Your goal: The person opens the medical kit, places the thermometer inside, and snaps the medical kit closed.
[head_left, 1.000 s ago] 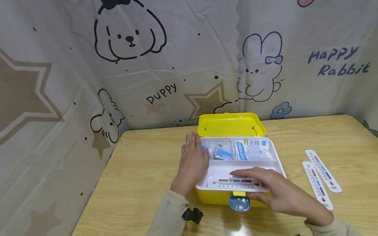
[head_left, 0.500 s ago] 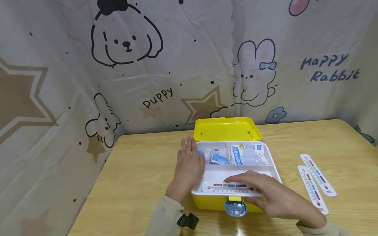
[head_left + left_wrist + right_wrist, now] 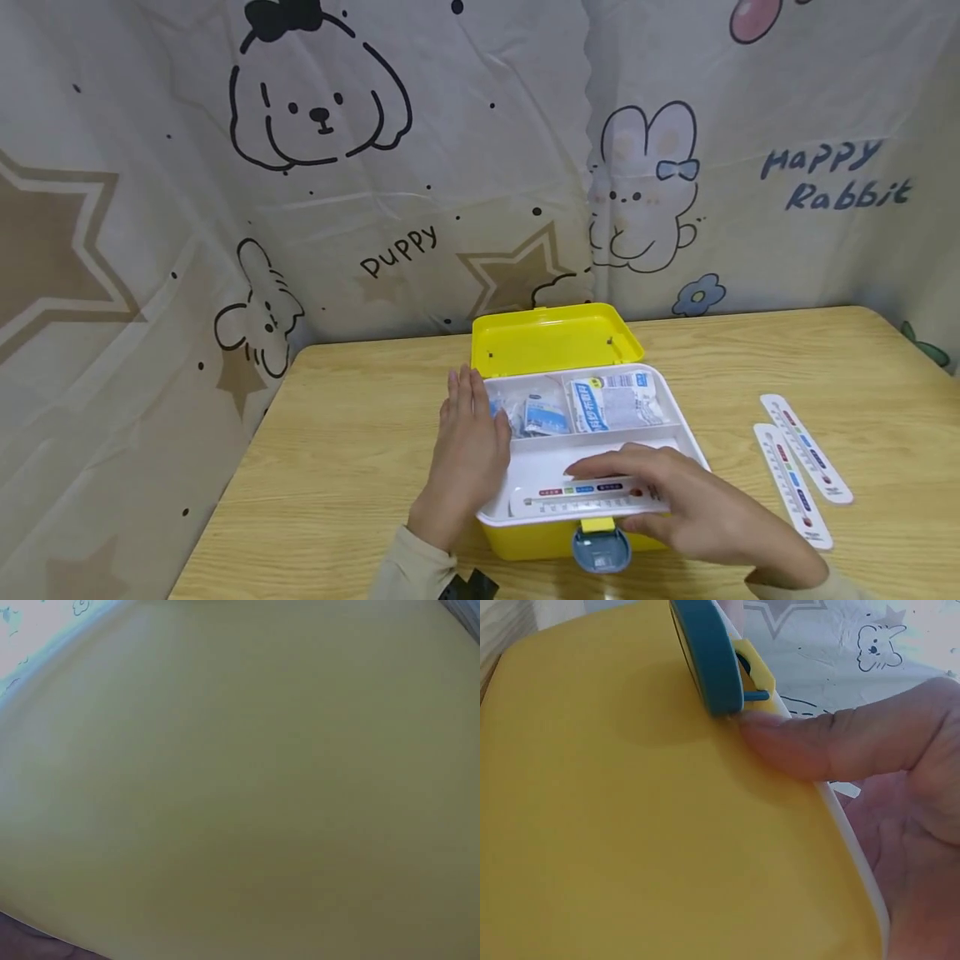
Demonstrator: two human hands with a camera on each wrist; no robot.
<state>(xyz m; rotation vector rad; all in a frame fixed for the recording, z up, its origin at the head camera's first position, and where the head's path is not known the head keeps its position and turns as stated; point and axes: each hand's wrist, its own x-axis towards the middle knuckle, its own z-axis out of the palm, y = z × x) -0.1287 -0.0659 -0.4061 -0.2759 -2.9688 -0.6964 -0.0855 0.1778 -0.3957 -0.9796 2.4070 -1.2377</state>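
Note:
A yellow first-aid box [image 3: 532, 543] stands with its lid [image 3: 555, 342] tipped back and its white tray [image 3: 536, 458] showing. My left hand [image 3: 465, 458] lies straight-fingered along the box's left side. My right hand [image 3: 697, 504] grips the front rim, its thumb [image 3: 817, 746] on the outer wall beside the blue-grey latch [image 3: 602, 550] and its fingers over the tray. A white thermometer card [image 3: 558, 502] lies in the front compartment, partly under those fingers. Behind it sit a gauze packet [image 3: 618, 404] and a small blue-and-white packet [image 3: 546, 415]. Yellow wall fills the left wrist view.
Two more thermometer cards lie on the wooden table [image 3: 360, 433] to the right: a front one [image 3: 791, 483] overlapping a rear one [image 3: 808, 450]. A printed cloth curtain [image 3: 435, 158] hangs behind the table and along its left side.
The box has turned slightly, its lid end swinging left, and come a little nearer. Both hands have moved with it. The head view has also shifted.

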